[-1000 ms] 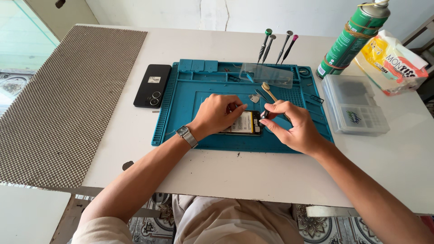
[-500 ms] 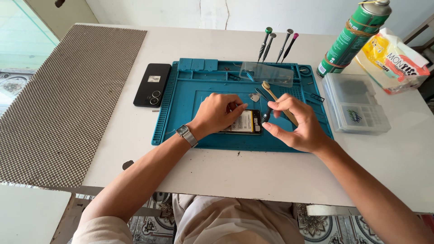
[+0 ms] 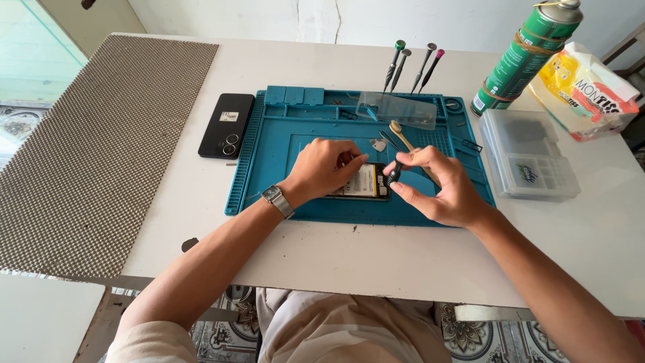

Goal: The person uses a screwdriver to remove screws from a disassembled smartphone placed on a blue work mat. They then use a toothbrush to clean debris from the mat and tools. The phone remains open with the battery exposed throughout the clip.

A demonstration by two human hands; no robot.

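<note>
Currently opened phone (image 3: pixel 363 183) lies face-down mid blue repair mat (image 3: pixel 269 181). Left hand (image 3: pixel 326 168) presses flat on it, fingers together. Right hand (image 3: pixel 440 185) pinches small black screwdriver (image 3: pixel 394 173) over the phone's right end. Black back cover (image 3: pixel 226 125) lies left of mat, green spray can (image 3: pixel 527 57) far right.

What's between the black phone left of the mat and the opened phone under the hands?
Head view: the blue repair mat's ribbed left edge and bare surface, then the left hand resting on the opened phone. The black phone lies on white table.

Teal mat (image 3: pixel 269 181), green spray can (image 3: pixel 527 57) — white table (image 3: pixel 322 64), grey dotted liner (image 3: pixel 107 148).
</note>
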